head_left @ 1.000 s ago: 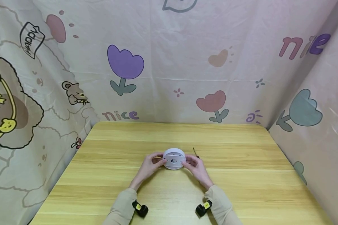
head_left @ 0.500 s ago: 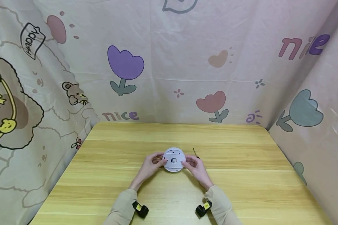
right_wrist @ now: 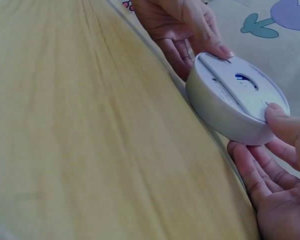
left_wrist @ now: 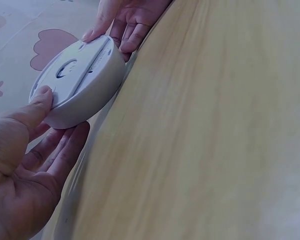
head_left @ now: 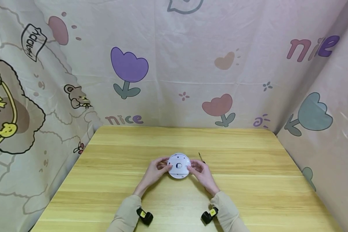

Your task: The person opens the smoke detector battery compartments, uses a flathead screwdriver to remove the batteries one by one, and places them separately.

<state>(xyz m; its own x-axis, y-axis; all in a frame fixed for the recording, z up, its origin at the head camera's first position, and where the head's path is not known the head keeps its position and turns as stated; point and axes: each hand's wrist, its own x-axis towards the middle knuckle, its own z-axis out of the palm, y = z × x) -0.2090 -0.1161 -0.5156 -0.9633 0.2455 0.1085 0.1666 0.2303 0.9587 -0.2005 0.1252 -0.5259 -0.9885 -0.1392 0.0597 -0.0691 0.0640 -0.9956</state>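
Both hands hold a round white plastic device (head_left: 178, 172) between them, its flat back face tilted up toward the head camera. A broad plate crosses that face, with a curved cut-out at its middle and small slots near the rim. My left hand (head_left: 154, 172) grips the left edge, with the thumb on the face and the fingers under the rim in the left wrist view. On the right edge, my right hand (head_left: 202, 174) grips the same way, as the right wrist view shows. The device's underside is hidden.
A thin screwdriver (head_left: 201, 157) lies on the wooden table (head_left: 119, 154) just behind the right hand, its handle partly covered by that hand. A printed cloth (head_left: 174, 103) hangs along the table's back and sides.
The round device has tipped so its back face turns more squarely to the head camera; the side wall seen at its top earlier no longer shows. Both hands keep their grip and place.
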